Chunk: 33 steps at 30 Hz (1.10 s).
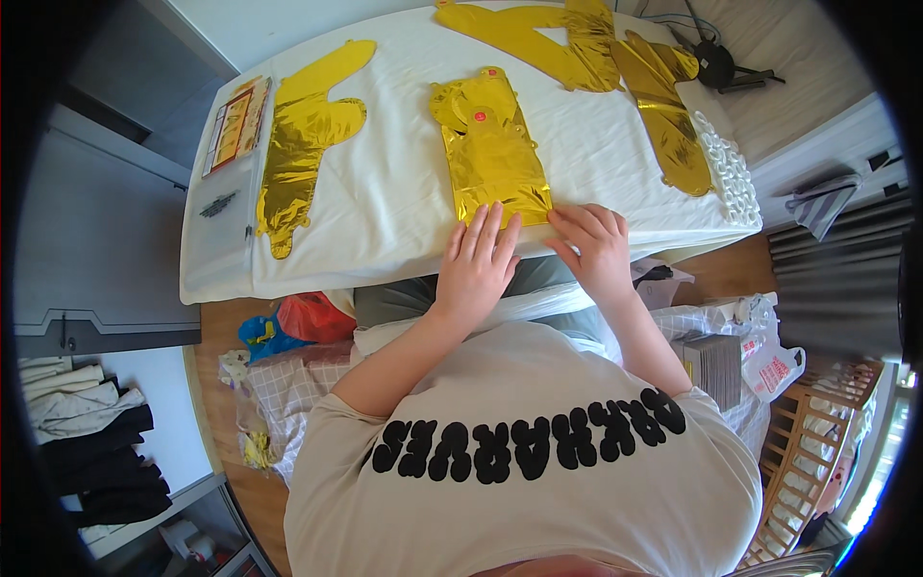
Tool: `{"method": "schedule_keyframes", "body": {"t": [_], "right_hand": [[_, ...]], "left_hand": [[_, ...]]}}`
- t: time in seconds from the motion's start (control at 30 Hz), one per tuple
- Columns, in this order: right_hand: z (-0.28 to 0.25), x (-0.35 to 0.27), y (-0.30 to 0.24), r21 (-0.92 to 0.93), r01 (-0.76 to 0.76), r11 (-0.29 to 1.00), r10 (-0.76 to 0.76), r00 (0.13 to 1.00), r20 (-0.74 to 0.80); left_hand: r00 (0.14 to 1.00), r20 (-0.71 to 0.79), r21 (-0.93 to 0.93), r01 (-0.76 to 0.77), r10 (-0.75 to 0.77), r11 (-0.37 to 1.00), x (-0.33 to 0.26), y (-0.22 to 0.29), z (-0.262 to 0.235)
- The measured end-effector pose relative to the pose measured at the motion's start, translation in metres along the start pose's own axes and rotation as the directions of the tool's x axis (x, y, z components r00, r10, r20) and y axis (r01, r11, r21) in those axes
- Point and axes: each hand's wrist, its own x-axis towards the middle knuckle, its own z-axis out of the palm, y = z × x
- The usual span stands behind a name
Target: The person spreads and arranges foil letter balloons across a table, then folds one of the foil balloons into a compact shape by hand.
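Note:
A folded gold foil balloon lies flat at the middle of the white-covered table, its near edge close to the table's front. My left hand rests palm down on that near edge, fingers stretched out and slightly spread over the foil. At the near right corner of the balloon is my right hand, its fingers a little bent and touching by the corner, the thumb held apart from them. Neither hand grips anything that I can see. The foil under my left fingertips is partly hidden.
Flat gold foil balloons lie at the left, far back and right. A clear plastic package is at the left edge. White ring-like pieces line the right edge, near a black stand.

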Motion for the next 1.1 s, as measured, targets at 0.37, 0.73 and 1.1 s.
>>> {"method": "schedule_keyframes", "body": {"t": [0.37,0.73,1.1], "right_hand": [[-0.002,-0.02,0.01,0.061,0.235,0.97,-0.236,0.972,0.0],[-0.007,-0.018,0.023,0.25,0.311,0.917,-0.338,0.938,0.072],[-0.022,0.042,0.021,0.166,0.079,0.983,-0.133,0.931,0.341]], "left_hand": [[0.992,0.065,-0.268,-0.089,0.11,0.959,-0.013,-0.026,-0.039],[0.87,0.347,-0.186,-0.301,0.349,0.935,0.039,-0.086,-0.042],[0.878,0.355,-0.233,-0.251,0.322,0.94,0.041,-0.09,-0.036]]}}
